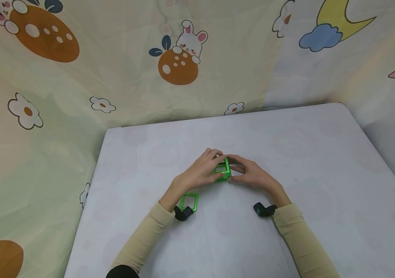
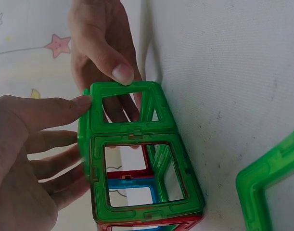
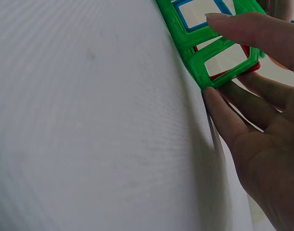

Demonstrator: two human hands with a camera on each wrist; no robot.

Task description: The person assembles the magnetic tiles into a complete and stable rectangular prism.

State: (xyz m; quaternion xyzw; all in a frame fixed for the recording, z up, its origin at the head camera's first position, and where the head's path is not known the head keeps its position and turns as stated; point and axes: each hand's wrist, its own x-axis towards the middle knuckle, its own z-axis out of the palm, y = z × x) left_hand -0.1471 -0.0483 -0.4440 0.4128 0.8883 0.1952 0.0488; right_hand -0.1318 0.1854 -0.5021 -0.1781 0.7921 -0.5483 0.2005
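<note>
Several square magnetic tiles with see-through centres, green, red and blue, form a block-like frame structure (image 2: 137, 212) on the white table. My left hand (image 1: 202, 170) holds its left side, the thumb on the edge of a green tile and the fingers spread behind. From the right, my right hand (image 1: 253, 176) grips the same structure, thumb on one face and fingertips along the lower edge in the right wrist view. A loose green square tile (image 1: 196, 201) lies beside my left wrist. In the head view my hands partly hide the structure.
The white table (image 1: 239, 239) reaches back to a patterned curtain (image 1: 124, 69). Small black cameras sit at my left wrist (image 1: 184, 214) and my right wrist (image 1: 264, 210), the left one overlapping the loose tile in the head view.
</note>
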